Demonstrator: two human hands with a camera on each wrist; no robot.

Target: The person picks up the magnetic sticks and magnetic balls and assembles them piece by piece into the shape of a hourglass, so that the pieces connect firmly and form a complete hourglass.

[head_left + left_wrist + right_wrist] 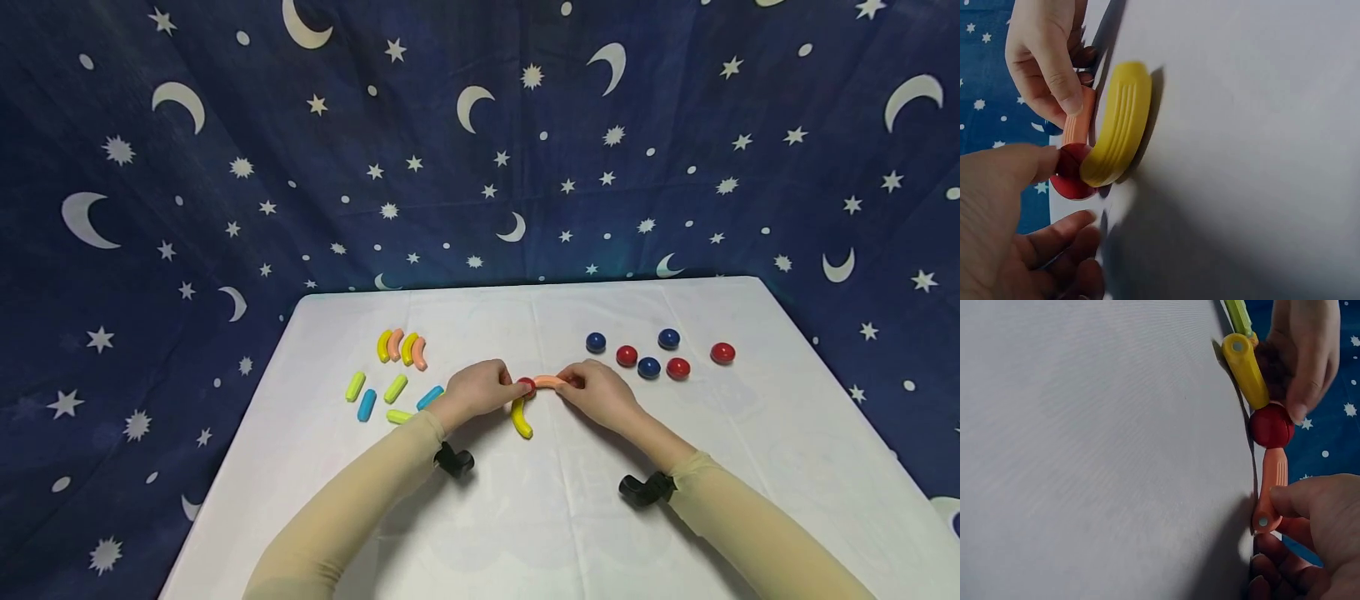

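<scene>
A red ball (527, 387) sits in the middle, with a yellow curved stick (522, 419) and an orange curved stick (550, 382) meeting it. My left hand (482, 388) holds the ball from the left; its thumb lies against the ball in the left wrist view. From the other side, my right hand (600, 395) pinches the orange stick near its outer end. The yellow stick points toward me, with no hand on it. A pale round spot marks the free end of each curved stick in the right wrist view.
At the back left lie yellow and orange curved sticks (410, 349). Nearer are green straight sticks (395, 388) and blue straight sticks (367, 406), partly behind the left arm. Blue balls (648, 367) and red balls (678, 369) stand at the back right. White cloth (525, 533) covers the table.
</scene>
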